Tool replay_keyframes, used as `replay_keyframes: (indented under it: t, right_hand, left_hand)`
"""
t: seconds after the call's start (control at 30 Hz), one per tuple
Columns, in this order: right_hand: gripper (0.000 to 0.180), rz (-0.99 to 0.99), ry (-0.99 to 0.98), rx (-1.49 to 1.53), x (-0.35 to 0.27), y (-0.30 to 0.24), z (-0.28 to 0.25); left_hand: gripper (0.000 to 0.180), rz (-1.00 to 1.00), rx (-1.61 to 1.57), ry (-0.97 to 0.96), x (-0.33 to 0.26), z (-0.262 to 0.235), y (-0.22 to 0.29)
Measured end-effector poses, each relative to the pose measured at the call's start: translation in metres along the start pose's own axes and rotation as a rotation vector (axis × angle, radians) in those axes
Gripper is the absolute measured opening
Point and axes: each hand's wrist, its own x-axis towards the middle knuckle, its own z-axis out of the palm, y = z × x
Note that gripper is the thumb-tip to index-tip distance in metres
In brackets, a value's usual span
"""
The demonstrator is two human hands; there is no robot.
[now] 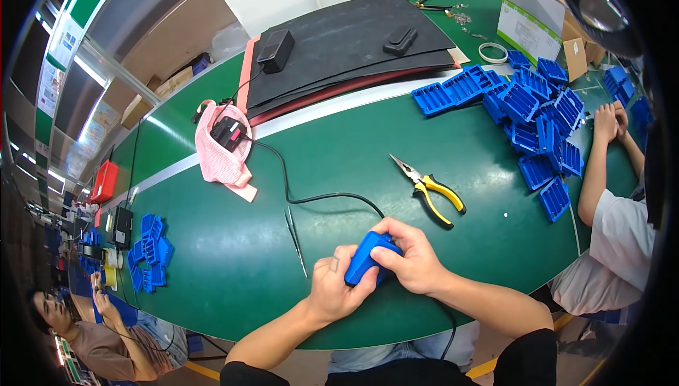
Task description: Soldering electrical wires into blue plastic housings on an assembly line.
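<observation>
Just above the table's near edge, both my hands grip a small blue plastic box (361, 258). My left hand (332, 283) is closed on its left and lower side. My right hand (416, 264) wraps its upper right side, the thumb pressing on the face toward me. A black cable (332, 196) reaches the far side of my right hand; whether it joins the box is hidden. Tweezers (294, 239) lie to the left of my hands. Beyond my right hand rest long-nose pliers (431, 194) with yellow and black handles, their jaws pointing away to the left.
A pile of blue plastic trays (535, 113) spreads at the right, near a co-worker's hands (610, 121). More blue parts (150, 253) sit at the left, near another seated person (113, 343). Black sheets (339, 50) and a pink cloth (216, 151) holding a black device lie farther back.
</observation>
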Motion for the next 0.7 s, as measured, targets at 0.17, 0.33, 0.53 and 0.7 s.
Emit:
replay_keyframes:
  t: [0.17, 0.33, 0.53, 0.7]
  right_hand:
    - [0.018, -0.036, 0.004, -0.023, 0.0, -0.002, 0.002]
    - [0.024, -0.057, 0.001, -0.077, -0.001, -0.001, 0.001]
    - [0.023, -0.026, 0.02, -0.01, -0.002, -0.001, 0.003]
    - [0.021, -0.066, 0.031, 0.037, 0.002, 0.007, 0.004]
  left_hand:
    - [0.031, 0.052, 0.023, 0.013, 0.002, -0.001, 0.001]
    - [0.03, 0.071, 0.019, 0.021, -0.001, 0.002, -0.003]
    - [0.034, 0.253, 0.138, 0.07, 0.003, 0.003, -0.011]
    - [0.035, 0.335, 0.377, 0.011, 0.008, -0.003, -0.011]
